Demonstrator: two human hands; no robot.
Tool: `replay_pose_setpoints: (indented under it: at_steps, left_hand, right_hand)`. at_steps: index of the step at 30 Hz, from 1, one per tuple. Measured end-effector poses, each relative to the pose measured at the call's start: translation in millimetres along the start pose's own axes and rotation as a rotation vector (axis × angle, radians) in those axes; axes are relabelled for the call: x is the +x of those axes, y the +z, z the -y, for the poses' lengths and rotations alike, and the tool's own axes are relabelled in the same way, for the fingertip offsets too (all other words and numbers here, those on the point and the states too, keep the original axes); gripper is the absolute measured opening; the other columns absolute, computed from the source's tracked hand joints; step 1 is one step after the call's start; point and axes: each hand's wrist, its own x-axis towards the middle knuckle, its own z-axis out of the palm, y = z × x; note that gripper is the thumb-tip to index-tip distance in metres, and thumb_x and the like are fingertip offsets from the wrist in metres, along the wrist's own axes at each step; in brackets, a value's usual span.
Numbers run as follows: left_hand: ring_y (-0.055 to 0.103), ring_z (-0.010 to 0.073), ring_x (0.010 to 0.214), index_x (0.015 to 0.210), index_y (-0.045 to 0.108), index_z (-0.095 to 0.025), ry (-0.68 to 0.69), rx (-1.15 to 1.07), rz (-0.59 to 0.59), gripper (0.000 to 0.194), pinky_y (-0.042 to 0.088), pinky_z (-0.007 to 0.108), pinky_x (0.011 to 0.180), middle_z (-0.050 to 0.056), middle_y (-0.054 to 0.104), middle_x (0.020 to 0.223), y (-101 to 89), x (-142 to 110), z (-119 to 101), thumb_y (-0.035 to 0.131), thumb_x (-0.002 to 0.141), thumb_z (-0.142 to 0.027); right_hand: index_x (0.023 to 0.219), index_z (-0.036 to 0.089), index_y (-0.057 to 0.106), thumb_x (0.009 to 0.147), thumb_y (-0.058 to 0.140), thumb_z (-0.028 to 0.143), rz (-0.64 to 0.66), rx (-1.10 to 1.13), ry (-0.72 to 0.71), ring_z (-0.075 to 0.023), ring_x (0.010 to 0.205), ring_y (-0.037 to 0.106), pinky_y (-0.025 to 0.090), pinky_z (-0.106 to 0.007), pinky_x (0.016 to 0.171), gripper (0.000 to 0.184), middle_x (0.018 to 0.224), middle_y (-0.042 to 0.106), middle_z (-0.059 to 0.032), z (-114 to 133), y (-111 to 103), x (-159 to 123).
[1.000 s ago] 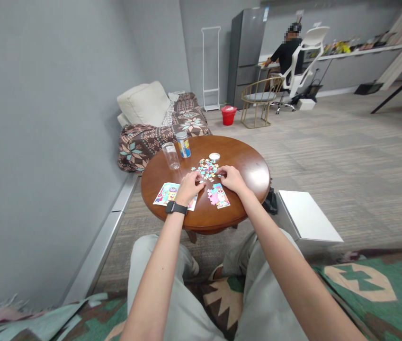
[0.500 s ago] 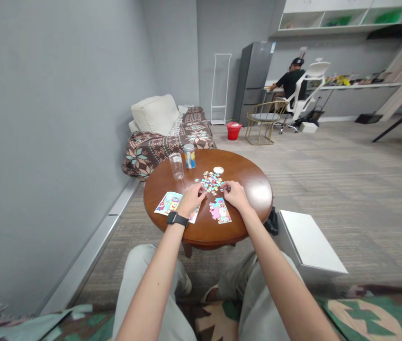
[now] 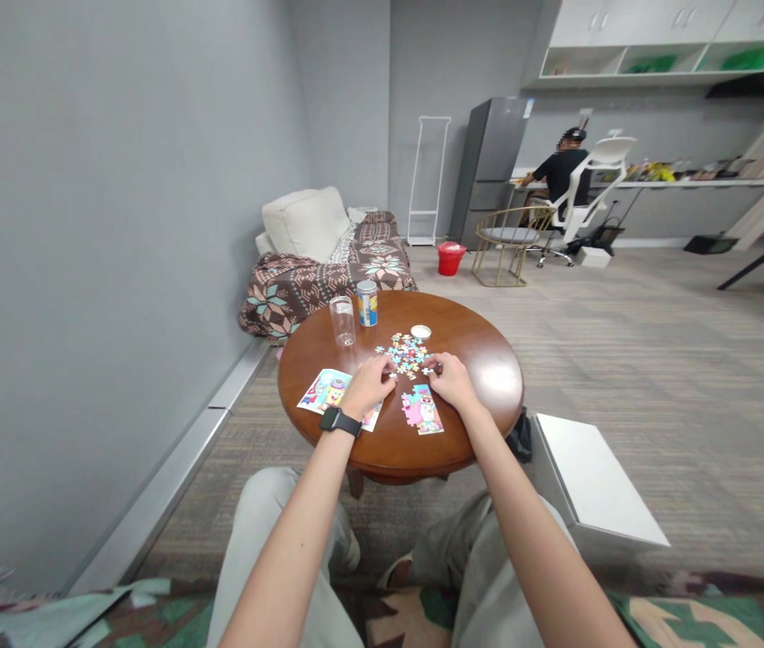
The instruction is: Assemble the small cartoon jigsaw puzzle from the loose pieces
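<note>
A loose heap of small colourful puzzle pieces lies on the round brown table. At the heap's left edge, my left hand, wearing a black watch, has its fingers closed with a small pale puzzle piece at the tips. Across from it, my right hand pinches a puzzle piece at the right edge, its fingertips partly hiding it. Below the heap lies a joined section of puzzle, pink and blue with a cartoon figure. A printed picture sheet is partly covered by my left hand and wrist.
A clear glass and a printed can stand at the table's back left. Behind the heap lies a round lid. A white box is on the floor to the right. Farther back, a person sits at a counter.
The view has tilted up slightly, so everything appears a little lower. Both hands stay at the edges of the heap, with only slight finger movement.
</note>
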Motion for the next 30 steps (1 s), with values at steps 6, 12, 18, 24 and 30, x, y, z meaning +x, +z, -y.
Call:
replay_pose_setpoints:
  at_steps: [6, 12, 18, 24, 30]
  left_hand:
    - [0.061, 0.0223, 0.091, 0.088, 0.056, -0.022, 0.004, -0.005, 0.004, 0.011, 0.048, 0.035, 0.083, 0.004, 0.065, 0.092, -0.6, -1.2, -0.4, 0.060, 0.081, -0.014]
    - [0.060, 0.0219, 0.090, 0.088, 0.056, -0.021, 0.012, -0.010, 0.003, 0.011, 0.048, 0.035, 0.083, 0.004, 0.064, 0.092, 0.9, -0.3, 1.6, 0.059, 0.081, -0.014]
    - [0.059, 0.0200, 0.090, 0.088, 0.056, -0.020, 0.031, -0.031, 0.007, 0.012, 0.048, 0.033, 0.083, 0.004, 0.061, 0.096, 1.5, 0.1, 3.4, 0.058, 0.081, -0.011]
    - [0.059, 0.0200, 0.092, 0.091, 0.056, -0.020, 0.045, -0.059, -0.014, 0.015, 0.049, 0.033, 0.086, 0.005, 0.058, 0.099, 0.4, -1.2, 2.2, 0.056, 0.080, -0.009]
    - [0.059, 0.0199, 0.092, 0.092, 0.057, -0.019, 0.052, -0.064, -0.011, 0.017, 0.048, 0.033, 0.086, 0.006, 0.060, 0.100, 1.1, -0.7, 3.6, 0.053, 0.082, -0.007]
  right_hand:
    - [0.086, 0.022, 0.070, 0.075, 0.054, 0.005, 0.011, 0.010, -0.007, -0.0206, 0.084, 0.061, 0.049, -0.035, 0.085, 0.026, 0.085, 0.066, -0.0032, -0.6, 0.1, 0.5]
    - [0.086, 0.021, 0.070, 0.075, 0.054, 0.006, 0.015, 0.043, -0.007, -0.0187, 0.077, 0.058, 0.048, -0.033, 0.080, 0.025, 0.081, 0.063, -0.0021, -1.4, 0.8, 1.4]
    - [0.083, 0.020, 0.068, 0.073, 0.052, 0.005, 0.019, 0.105, -0.005, -0.0167, 0.072, 0.057, 0.047, -0.031, 0.078, 0.025, 0.077, 0.062, -0.0007, 0.7, -1.2, 2.3]
    - [0.083, 0.020, 0.068, 0.073, 0.052, 0.006, 0.041, 0.142, 0.020, -0.0163, 0.070, 0.058, 0.047, -0.030, 0.075, 0.024, 0.074, 0.063, 0.0003, 3.4, -2.1, 1.8]
    - [0.079, 0.021, 0.069, 0.075, 0.055, 0.009, 0.024, 0.106, 0.009, -0.0174, 0.075, 0.061, 0.048, -0.031, 0.077, 0.019, 0.078, 0.067, -0.0016, 3.1, -0.6, 1.3]
